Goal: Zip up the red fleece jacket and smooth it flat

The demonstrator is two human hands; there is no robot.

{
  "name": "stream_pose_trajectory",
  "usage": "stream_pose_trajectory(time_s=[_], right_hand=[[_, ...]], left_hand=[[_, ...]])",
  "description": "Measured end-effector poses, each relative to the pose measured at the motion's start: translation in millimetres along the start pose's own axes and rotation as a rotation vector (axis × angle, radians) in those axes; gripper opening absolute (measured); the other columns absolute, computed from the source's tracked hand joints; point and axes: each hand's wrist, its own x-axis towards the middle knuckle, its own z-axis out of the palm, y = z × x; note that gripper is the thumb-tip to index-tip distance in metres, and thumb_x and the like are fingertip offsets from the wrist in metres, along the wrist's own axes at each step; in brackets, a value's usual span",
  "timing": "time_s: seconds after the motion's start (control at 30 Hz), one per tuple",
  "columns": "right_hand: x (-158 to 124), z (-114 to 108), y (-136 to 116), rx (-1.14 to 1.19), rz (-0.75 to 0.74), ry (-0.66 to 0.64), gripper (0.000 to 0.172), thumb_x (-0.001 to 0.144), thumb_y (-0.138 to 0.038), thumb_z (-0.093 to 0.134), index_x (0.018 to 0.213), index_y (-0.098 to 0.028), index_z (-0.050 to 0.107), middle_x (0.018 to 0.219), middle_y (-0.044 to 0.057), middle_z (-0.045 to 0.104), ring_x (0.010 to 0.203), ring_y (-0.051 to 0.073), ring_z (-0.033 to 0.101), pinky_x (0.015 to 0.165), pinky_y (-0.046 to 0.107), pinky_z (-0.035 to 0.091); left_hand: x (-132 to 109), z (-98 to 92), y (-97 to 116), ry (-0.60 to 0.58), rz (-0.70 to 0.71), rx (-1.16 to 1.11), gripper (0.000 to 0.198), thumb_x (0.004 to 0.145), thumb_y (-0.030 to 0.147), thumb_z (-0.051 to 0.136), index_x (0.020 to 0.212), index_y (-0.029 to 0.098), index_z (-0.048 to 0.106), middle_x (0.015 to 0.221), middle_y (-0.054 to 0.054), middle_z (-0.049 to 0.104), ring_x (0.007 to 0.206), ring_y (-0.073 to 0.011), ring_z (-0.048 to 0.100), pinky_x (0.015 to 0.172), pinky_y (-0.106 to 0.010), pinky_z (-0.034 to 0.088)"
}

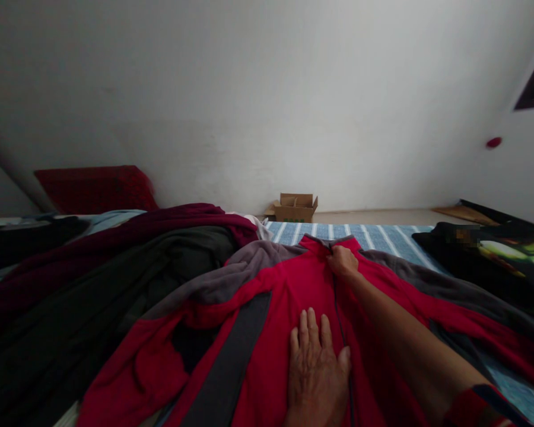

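A red jacket (302, 284) with grey shoulders and a dark grey stripe lies spread front-up on a blue striped sheet (374, 234). My left hand (318, 365) rests flat on its chest, fingers stretched out, just left of the zip line. My right hand (342, 261) is stretched forward to the collar, fingers pinched closed at the top of the zip; what they grip is too small to make out.
A heap of dark clothes (115, 273), maroon and black, lies to the left. A black printed garment (493, 255) lies on the right. A red pillow (93, 188) sits at the back left, and an open cardboard box (296, 207) stands on the floor by the wall.
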Motion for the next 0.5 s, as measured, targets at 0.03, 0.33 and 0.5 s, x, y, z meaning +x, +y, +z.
stream_pose_trajectory(time_s=[0.03,0.33,0.5], right_hand=[[0,0,1,-0.002,0.0,0.002,0.026,0.08,-0.032,0.053,0.1,-0.02,0.065,0.106,0.013,0.065,0.1,0.028,0.061,0.074,0.032,0.045],[-42,-14,-21,-0.013,-0.104,0.076,0.033,0.088,-0.034,0.04,0.115,-0.018,0.051,0.102,0.012,0.064,0.093,0.024,0.06,0.069,0.03,0.042],[-78,10,-36,-0.046,-0.459,-0.002,0.024,0.087,-0.029,0.044,0.104,-0.02,0.058,0.107,0.009,0.061,0.1,0.02,0.055,0.082,0.028,0.038]], left_hand=[[1,-0.4,0,-0.009,0.006,0.003,0.062,0.087,0.052,0.034,0.139,0.018,0.035,0.148,-0.012,0.023,0.137,-0.0316,0.017,0.107,-0.054,0.025],[4,2.8,-3,-0.031,0.026,-0.013,0.064,0.088,0.055,0.027,0.139,0.018,0.035,0.149,-0.011,0.019,0.138,-0.0306,0.011,0.109,-0.054,0.02],[2,3.5,-3,0.013,0.025,-0.021,0.062,0.089,0.053,0.026,0.141,0.02,0.029,0.15,-0.009,0.019,0.139,-0.0272,0.009,0.11,-0.051,0.019]])
